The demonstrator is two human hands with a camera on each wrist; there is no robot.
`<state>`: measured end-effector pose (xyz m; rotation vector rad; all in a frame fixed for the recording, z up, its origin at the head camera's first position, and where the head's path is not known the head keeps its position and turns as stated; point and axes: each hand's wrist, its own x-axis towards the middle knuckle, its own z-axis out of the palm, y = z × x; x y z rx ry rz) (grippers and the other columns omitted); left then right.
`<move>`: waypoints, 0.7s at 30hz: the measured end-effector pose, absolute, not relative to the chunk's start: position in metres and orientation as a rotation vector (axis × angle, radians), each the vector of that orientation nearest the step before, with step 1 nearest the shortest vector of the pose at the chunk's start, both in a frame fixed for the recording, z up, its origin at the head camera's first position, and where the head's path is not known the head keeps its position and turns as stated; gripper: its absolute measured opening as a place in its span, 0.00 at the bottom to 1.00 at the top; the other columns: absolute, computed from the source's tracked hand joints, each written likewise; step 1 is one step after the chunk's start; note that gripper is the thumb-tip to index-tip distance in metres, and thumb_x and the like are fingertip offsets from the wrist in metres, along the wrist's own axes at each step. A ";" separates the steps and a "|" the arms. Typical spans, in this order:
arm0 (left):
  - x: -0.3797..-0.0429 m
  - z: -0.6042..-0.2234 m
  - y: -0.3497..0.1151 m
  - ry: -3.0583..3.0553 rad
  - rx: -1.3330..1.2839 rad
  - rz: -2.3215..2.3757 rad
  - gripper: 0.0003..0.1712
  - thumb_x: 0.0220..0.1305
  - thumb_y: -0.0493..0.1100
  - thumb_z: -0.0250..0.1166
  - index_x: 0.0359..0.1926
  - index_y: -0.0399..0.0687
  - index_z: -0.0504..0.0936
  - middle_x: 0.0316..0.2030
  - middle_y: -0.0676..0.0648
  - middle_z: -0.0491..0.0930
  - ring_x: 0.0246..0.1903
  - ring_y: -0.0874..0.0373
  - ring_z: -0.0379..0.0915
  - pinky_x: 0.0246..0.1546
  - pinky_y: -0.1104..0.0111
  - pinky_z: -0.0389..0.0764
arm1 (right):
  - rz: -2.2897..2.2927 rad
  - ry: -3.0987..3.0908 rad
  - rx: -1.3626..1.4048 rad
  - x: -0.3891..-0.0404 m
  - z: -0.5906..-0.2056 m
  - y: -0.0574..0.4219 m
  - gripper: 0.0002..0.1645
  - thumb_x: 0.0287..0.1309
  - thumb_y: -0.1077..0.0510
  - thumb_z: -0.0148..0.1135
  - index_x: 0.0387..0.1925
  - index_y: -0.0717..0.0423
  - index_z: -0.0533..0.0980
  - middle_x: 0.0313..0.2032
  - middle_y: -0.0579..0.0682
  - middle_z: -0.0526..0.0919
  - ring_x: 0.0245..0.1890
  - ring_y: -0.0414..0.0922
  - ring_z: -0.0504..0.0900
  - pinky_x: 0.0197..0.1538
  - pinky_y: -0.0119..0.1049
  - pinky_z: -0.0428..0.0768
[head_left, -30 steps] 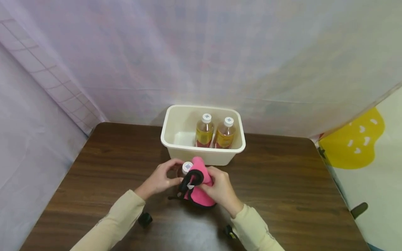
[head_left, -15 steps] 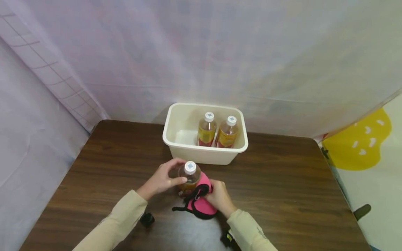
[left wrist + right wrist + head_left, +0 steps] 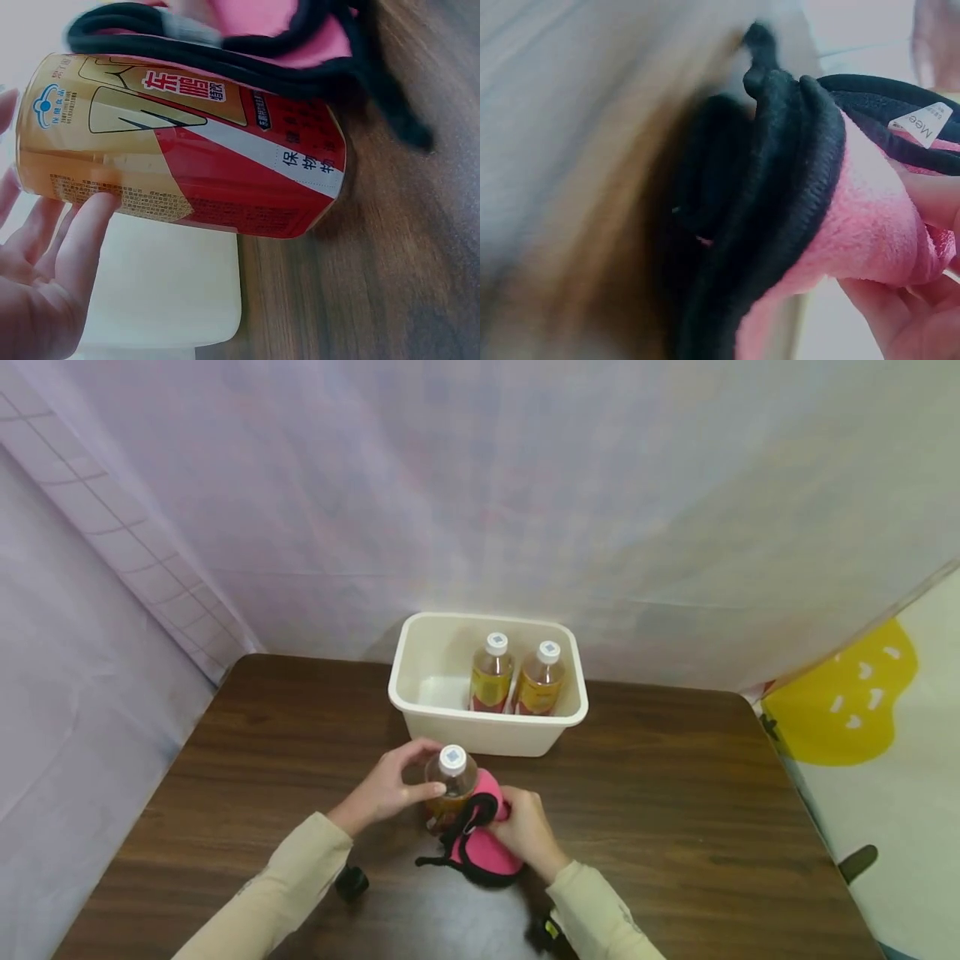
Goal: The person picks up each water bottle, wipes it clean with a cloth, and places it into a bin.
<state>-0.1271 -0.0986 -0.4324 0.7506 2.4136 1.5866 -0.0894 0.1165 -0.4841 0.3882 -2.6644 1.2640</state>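
Note:
In the middle of the table, my left hand (image 3: 392, 783) holds a white-capped drink bottle (image 3: 446, 807) near its shoulder, fingers behind and thumb in front. Its gold and red label (image 3: 180, 150) fills much of the left wrist view. My right hand (image 3: 528, 828) grips a bunched pink plush cloth (image 3: 491, 853) just right of the bottle. Black edging (image 3: 795, 187) and a small white tag (image 3: 924, 124) show on the cloth, and a black tie end hangs to the left. The cloth overlaps part of the bottle's lower right side.
Behind the hands stands a cream plastic bin (image 3: 487, 737). Two similar bottles stand upright in its right half, a left bottle (image 3: 491, 687) and a right bottle (image 3: 537, 693). The brown wooden table (image 3: 675, 818) reaches back to a hanging pale curtain (image 3: 480, 510).
The pink cloth, upright against the bottle a second ago, has come down and slightly right with my right hand. More of the bottle shows now. My left hand has barely moved.

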 end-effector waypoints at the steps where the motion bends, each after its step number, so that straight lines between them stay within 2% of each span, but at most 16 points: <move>1: -0.127 -0.433 -0.099 2.413 0.755 1.591 0.25 0.50 0.38 0.68 0.50 0.37 0.72 0.47 0.40 0.77 0.49 0.46 0.72 0.52 0.55 0.70 | 1.259 -2.644 0.395 -0.089 -0.480 0.117 0.14 0.26 0.69 0.72 0.15 0.55 0.74 0.13 0.41 0.69 0.17 0.34 0.65 0.21 0.24 0.66; 7: -0.126 -0.432 -0.099 2.403 0.780 1.620 0.25 0.50 0.36 0.68 0.49 0.35 0.73 0.46 0.40 0.77 0.47 0.47 0.72 0.51 0.55 0.71 | 1.189 -2.483 0.550 -0.090 -0.448 0.117 0.15 0.23 0.69 0.73 0.18 0.56 0.75 0.15 0.42 0.72 0.18 0.34 0.66 0.22 0.22 0.65; 9: -0.127 -0.432 -0.099 2.401 0.778 1.620 0.24 0.50 0.36 0.68 0.49 0.35 0.73 0.46 0.40 0.77 0.47 0.47 0.73 0.51 0.55 0.71 | 1.173 -2.452 0.602 -0.092 -0.436 0.117 0.15 0.23 0.69 0.73 0.20 0.56 0.77 0.18 0.43 0.74 0.20 0.34 0.68 0.23 0.23 0.67; 13: -0.128 -0.433 -0.099 2.410 0.779 1.616 0.24 0.49 0.34 0.67 0.49 0.35 0.73 0.44 0.40 0.78 0.44 0.49 0.73 0.50 0.56 0.72 | 1.122 -2.449 0.665 -0.097 -0.415 0.114 0.14 0.26 0.68 0.72 0.20 0.54 0.77 0.19 0.43 0.73 0.20 0.36 0.68 0.24 0.26 0.67; 16: -0.128 -0.433 -0.099 2.420 0.780 1.613 0.23 0.48 0.30 0.66 0.48 0.35 0.73 0.42 0.42 0.78 0.42 0.51 0.72 0.50 0.58 0.72 | 1.070 -2.486 0.666 -0.100 -0.407 0.111 0.13 0.28 0.66 0.72 0.19 0.53 0.75 0.17 0.42 0.70 0.18 0.37 0.65 0.22 0.27 0.66; 21: -0.127 -0.433 -0.098 2.414 0.760 1.612 0.24 0.47 0.30 0.66 0.48 0.36 0.73 0.42 0.42 0.78 0.42 0.52 0.72 0.50 0.58 0.72 | 1.066 -2.526 0.624 -0.096 -0.408 0.110 0.14 0.28 0.66 0.72 0.21 0.53 0.76 0.19 0.42 0.72 0.20 0.38 0.68 0.24 0.29 0.69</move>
